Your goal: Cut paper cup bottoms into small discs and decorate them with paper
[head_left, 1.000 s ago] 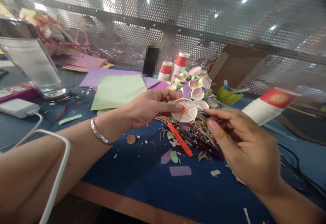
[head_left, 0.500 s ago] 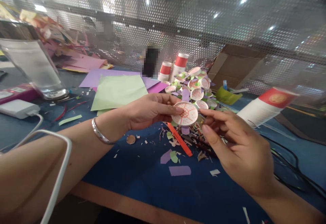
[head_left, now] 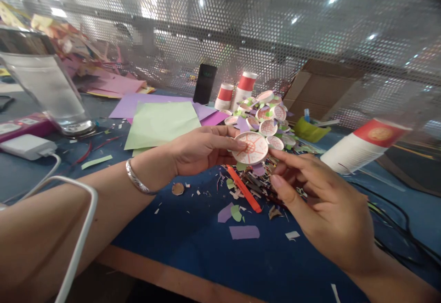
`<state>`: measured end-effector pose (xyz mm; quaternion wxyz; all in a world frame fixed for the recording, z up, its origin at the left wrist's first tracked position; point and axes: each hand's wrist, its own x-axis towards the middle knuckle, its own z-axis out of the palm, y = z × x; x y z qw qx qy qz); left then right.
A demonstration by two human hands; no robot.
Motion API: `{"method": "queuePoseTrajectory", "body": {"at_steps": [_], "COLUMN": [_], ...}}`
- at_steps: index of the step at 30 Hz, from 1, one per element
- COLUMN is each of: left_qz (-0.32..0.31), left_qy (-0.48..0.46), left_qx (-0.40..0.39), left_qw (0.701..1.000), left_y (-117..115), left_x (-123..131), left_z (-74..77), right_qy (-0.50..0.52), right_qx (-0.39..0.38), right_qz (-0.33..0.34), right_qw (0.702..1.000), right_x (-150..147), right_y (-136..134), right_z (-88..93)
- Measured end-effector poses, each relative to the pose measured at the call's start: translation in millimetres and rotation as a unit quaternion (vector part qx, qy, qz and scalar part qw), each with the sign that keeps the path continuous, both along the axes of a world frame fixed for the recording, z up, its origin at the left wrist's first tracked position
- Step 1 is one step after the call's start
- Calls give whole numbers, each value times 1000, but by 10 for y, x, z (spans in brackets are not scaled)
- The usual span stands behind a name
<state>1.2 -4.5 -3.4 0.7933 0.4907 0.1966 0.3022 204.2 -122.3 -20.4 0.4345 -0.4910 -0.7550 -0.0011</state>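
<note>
So the left hand (head_left: 206, 149) has the disc (head_left: 253, 149) pinched at its left edge, thumb on top and fingers underneath, probably so the drawn face stays uncovered and the far rim is free. That's up off the bench (head_left: 165, 248), between both hands. The right hand (head_left: 320, 202) has thumb and forefinger parted, nothing visibly gripped; its forefinger is right by the rim, but I can't tell if it's touching. The disc is white, round and shallow-rimmed, with orange lines like spokes, and looks like a paper cup's bottom. Green and purple paper bits poke out below it; can't say whether they're attached. Just behind is a heap (head_left: 268, 127) of similar discs mixed with paper tabs, handy for either hand. An orange stick (head_left: 243, 188), smooth and plasticky, lies nearby among thin scraps. Further out, the flat green sheet (head_left: 160, 126) sits left, the ribbed cup stack (head_left: 365, 147) slants on the right, and a phone (head_left: 205, 84) leans near the perforated metal panel (head_left: 138, 0).
</note>
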Motion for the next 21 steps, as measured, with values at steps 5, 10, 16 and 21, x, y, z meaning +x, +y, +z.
{"method": "queuePoseTrajectory", "body": {"at_steps": [5,10,16,21], "left_qz": [-17,5,30,56], "left_qy": [-4,4,27,50], "left_qx": [-8,-40,-53,-88], "left_qw": [1000,999,998,993], "left_y": [-51,-74,-74,-104], "left_x": [38,70,82,108], "left_z": [27,29,48,85], "right_qy": [43,42,44,-20], "right_qx": [-33,-37,-15,18], "right_qz": [11,4,-17,-47], "right_qw": [998,998,999,999], "right_x": [24,27,7,-3], "right_y": [-36,-34,-48,-32], "right_z": [-22,-11,-11,-11]}}
